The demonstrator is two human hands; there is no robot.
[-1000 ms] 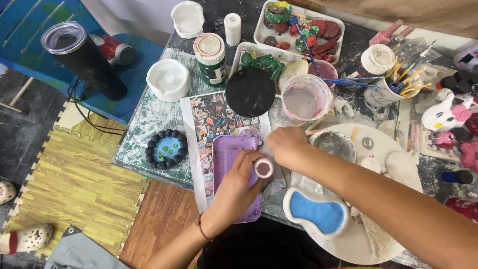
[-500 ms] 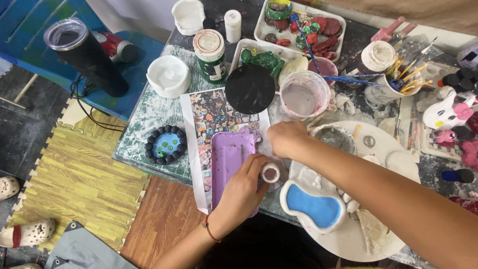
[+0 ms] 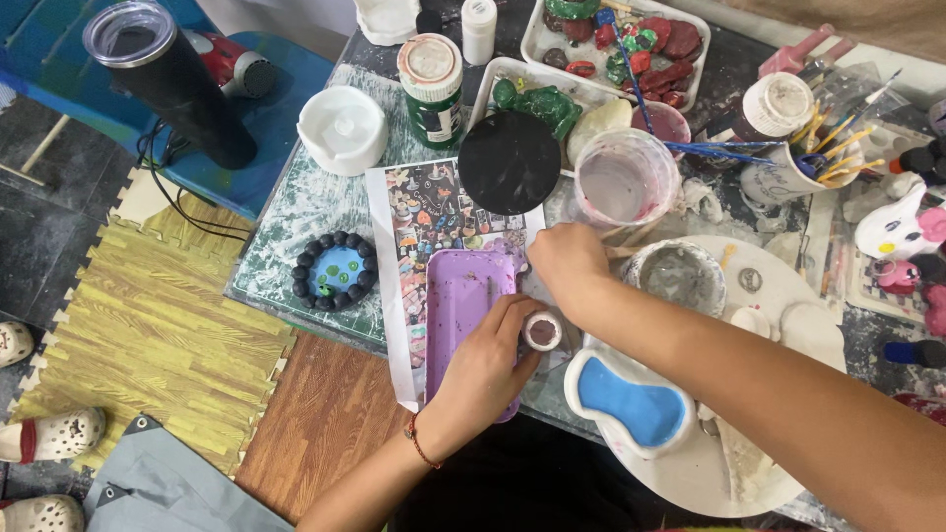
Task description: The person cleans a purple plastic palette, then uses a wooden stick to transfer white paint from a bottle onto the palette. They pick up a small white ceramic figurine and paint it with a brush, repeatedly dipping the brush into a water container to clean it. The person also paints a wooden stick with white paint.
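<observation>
My left hand (image 3: pixel 488 360) grips a small round paint jar (image 3: pixel 541 331) with a dark reddish inside, held just right of a purple rectangular mould (image 3: pixel 463 305). The mould lies on a printed paper sheet (image 3: pixel 424 212). My right hand (image 3: pixel 570 264) rests with fingers curled at the mould's upper right corner, close above the jar; whether it pinches anything is hidden. A white mould filled with blue (image 3: pixel 626 399) sits right below my right forearm.
A black disc (image 3: pixel 509 163), a pink-stained plastic cup (image 3: pixel 623 182), a green paint bottle (image 3: pixel 431 84) and trays of painted pieces (image 3: pixel 631 44) crowd the back. A cup of brushes (image 3: pixel 788 167) stands right. A black-beaded blue dish (image 3: pixel 335 270) sits left. A black tumbler (image 3: pixel 163 74) stands far left.
My left hand has shifted the small jar slightly right and down, off the purple mould. My right hand has drawn in toward the mould's upper right corner.
</observation>
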